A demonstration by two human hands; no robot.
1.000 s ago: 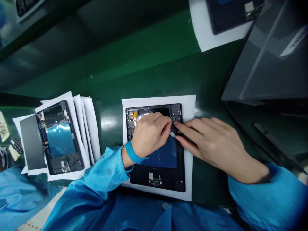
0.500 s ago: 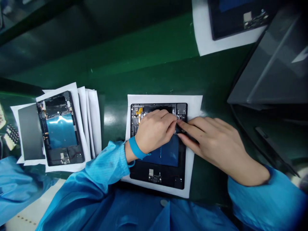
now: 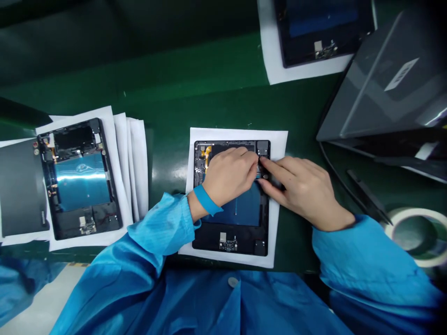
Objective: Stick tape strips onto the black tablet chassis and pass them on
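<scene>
An opened tablet (image 3: 209, 239) lies on a white paper sheet (image 3: 278, 139) in front of me, its circuit parts and blue battery (image 3: 240, 211) exposed. My left hand (image 3: 232, 174), with a blue wrist strap (image 3: 207, 200), is closed over the tablet's upper middle. From the right, my right hand (image 3: 300, 186) reaches over the tablet's edge, thumb and index fingertip close together near its upper right part. The fingertips of both hands almost meet there. Whatever they pinch is hidden or too small to make out.
To the left, another opened tablet (image 3: 104, 216) rests on stacked paper beside a dark flat panel (image 3: 23, 186). A third tablet (image 3: 296, 56) lies at the top right. On the right are a laptop (image 3: 377, 88), black tweezers (image 3: 368, 195) and a tape roll (image 3: 424, 211). A blue sleeve (image 3: 24, 284) shows lower left.
The camera view has shifted, bringing the tape roll and more of the laptop into sight. Both hands stay at the same part of the tablet, with only slight finger movement.
</scene>
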